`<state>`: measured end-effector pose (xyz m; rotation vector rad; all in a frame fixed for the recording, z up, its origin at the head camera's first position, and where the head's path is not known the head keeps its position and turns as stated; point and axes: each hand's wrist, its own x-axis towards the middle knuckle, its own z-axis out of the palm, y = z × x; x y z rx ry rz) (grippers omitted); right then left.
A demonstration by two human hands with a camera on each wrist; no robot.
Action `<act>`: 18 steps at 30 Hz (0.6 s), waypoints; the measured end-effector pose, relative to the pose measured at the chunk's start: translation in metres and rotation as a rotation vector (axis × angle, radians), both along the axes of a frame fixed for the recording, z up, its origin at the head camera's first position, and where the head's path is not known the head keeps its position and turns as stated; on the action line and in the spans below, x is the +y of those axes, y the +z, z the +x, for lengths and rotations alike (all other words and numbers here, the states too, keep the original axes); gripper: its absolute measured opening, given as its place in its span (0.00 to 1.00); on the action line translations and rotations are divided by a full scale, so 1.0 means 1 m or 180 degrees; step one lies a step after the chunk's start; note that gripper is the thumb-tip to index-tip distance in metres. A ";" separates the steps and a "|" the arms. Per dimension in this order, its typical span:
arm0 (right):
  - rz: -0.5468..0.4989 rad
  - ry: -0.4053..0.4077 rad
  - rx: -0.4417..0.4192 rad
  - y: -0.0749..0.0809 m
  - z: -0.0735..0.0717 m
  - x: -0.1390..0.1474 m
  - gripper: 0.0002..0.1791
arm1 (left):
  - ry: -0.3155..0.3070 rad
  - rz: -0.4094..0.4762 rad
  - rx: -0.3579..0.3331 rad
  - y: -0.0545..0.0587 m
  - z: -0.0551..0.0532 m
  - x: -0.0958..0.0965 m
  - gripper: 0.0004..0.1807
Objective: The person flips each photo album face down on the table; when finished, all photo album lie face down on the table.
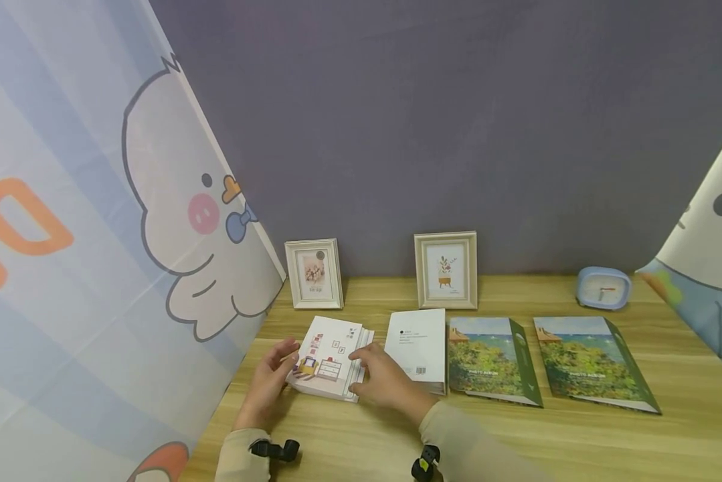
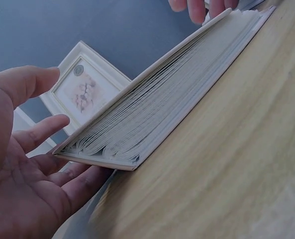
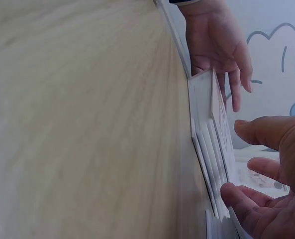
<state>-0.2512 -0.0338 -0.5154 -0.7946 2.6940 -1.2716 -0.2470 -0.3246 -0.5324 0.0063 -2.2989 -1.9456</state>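
A thick photo album (image 1: 327,358) with a white cover, printed with a yellow armchair and a chest of drawers, lies on the wooden table. Its bundled page edges (image 2: 162,94) show in the left wrist view. Along the album's spine are the straight fingers of my left hand (image 1: 268,381), the thumb raised apart from the cover. My right hand (image 1: 385,378) is at the opposite edge, fingers loosely bent and thumb spread away. In the right wrist view the right fingertips (image 3: 232,194) are right beside the pages near the slightly lifted cover.
A white book (image 1: 417,348) with a barcode lies just right of my right hand. Two landscape-covered photo albums (image 1: 490,358) (image 1: 589,361) lie farther right. Behind stand a white picture frame (image 1: 339,274), a cream picture frame (image 1: 421,274) and a blue clock (image 1: 603,288), before a grey backdrop.
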 end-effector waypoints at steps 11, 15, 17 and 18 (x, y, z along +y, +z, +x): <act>0.0189 0.0094 0.0142 -0.005 0.005 -0.010 0.31 | -0.0263 -0.0138 0.0000 -0.002 0.001 0.000 0.31; 0.0279 0.0066 0.0202 -0.004 0.007 -0.013 0.31 | -0.0256 -0.0253 -0.0063 -0.004 0.001 -0.002 0.31; 0.0323 0.0067 0.0237 -0.004 0.008 -0.014 0.31 | -0.0260 -0.0259 -0.0110 -0.004 0.001 -0.003 0.31; 0.0345 0.0068 0.0248 -0.004 0.008 -0.014 0.31 | -0.0261 -0.0273 -0.0121 -0.005 0.001 -0.004 0.31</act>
